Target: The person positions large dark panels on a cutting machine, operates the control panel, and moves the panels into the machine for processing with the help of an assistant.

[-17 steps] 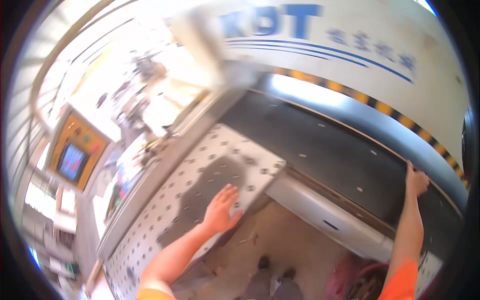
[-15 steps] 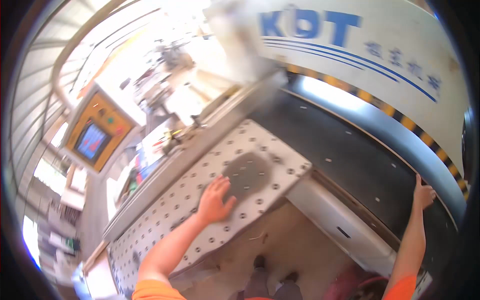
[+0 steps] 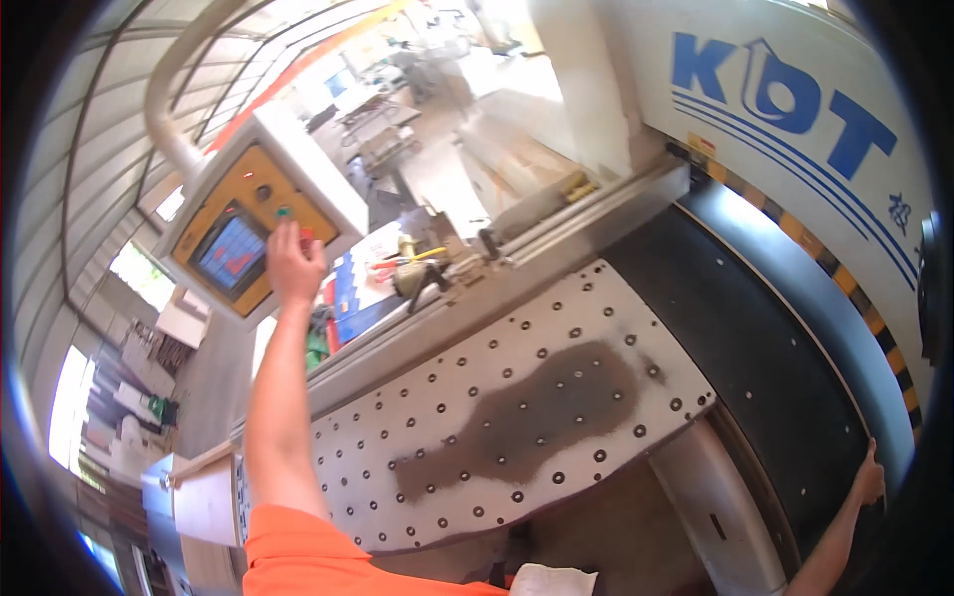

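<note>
Yellow-faced control panel in white housing (image 3: 237,236), beyond the white dotted tabletop (image 3: 427,389); likely rigid, needing light fingertip contact. My left hand (image 3: 293,266): half-open, empty, at green button (image 3: 284,213). Right hand (image 3: 871,484): at black bed's (image 3: 735,328) edge, grip unclear.

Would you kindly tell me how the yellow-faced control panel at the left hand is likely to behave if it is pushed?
The control panel would probably feel stiff, since it looks boxy and flat-faced. It may swing or sway slightly, as it appears joined to the curved tube. Rolling seems unlikely, given its squared corners.
</note>
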`<act>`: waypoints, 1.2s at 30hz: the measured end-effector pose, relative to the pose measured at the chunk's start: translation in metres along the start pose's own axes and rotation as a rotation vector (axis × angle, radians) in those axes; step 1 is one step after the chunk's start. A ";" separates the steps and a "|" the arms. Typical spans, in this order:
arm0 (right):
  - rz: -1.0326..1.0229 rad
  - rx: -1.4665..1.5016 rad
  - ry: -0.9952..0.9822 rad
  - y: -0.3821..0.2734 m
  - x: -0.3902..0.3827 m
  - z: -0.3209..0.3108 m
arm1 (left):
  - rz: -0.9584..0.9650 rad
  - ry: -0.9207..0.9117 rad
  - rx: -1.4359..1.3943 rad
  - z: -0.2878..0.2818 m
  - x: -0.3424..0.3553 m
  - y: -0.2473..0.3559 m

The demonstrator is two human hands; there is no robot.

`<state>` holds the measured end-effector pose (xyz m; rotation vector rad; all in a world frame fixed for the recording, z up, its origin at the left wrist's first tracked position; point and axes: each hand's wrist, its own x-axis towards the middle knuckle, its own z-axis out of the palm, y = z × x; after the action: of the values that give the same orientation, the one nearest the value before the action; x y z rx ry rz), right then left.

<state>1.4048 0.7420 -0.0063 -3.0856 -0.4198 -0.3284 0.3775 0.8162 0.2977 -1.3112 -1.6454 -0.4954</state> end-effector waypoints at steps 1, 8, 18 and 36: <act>-0.030 0.012 -0.064 0.005 -0.004 -0.012 | -0.045 -0.057 0.003 0.007 0.007 -0.003; -0.029 0.054 0.113 -0.035 -0.036 -0.028 | 0.013 -0.091 0.174 0.019 0.003 -0.068; 0.052 0.164 0.000 -0.013 -0.027 -0.027 | 0.313 -0.377 -0.766 -0.019 -0.133 0.158; 0.102 0.275 -0.034 -0.016 -0.022 -0.014 | 0.730 -0.849 -1.085 -0.100 -0.270 0.392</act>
<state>1.3773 0.7508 0.0021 -2.8341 -0.2801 -0.1970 0.7706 0.7314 0.0249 -3.0921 -1.3021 -0.3836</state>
